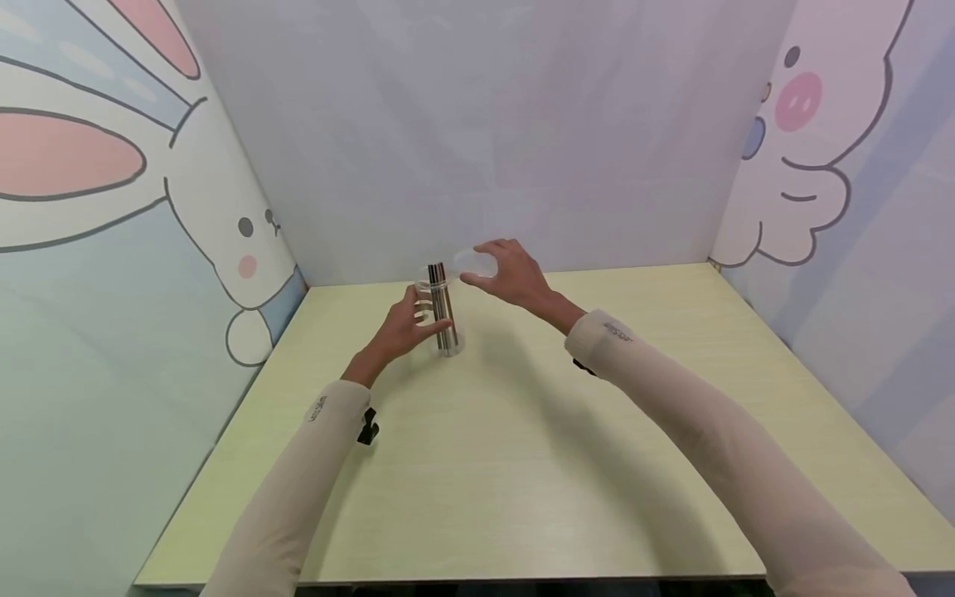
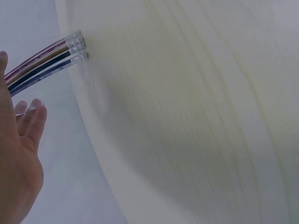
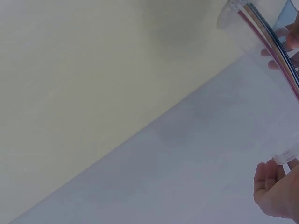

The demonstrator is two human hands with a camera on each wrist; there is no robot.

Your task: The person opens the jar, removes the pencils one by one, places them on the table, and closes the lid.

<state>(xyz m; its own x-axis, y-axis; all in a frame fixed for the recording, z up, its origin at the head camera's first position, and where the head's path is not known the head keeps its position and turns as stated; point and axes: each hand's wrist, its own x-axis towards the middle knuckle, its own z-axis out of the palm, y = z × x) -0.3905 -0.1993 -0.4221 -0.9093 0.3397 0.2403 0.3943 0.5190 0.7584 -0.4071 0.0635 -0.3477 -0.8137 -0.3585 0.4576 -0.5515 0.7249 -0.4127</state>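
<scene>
A tall clear plastic cylinder (image 1: 451, 344) stands on the table toward the back. Inside it are several slim pens (image 1: 441, 307), showing red, orange and dark tones with clear ends in the left wrist view. My left hand (image 1: 403, 327) holds the cylinder from the left, thumb across the near side and fingers behind. Just right of the cylinder's rim, my right hand (image 1: 515, 274) grips a clear round lid (image 1: 475, 263) by its edge, apart from the cylinder. In the right wrist view the lid (image 3: 286, 156) is partly cut off by the frame.
The pale yellow table (image 1: 485, 481) extends toward me and to both sides. Behind it rises a plain light wall (image 1: 485, 124). Side panels carry a cartoon rabbit (image 1: 224, 224) on the left and a cartoon pig (image 1: 828, 83) on the right.
</scene>
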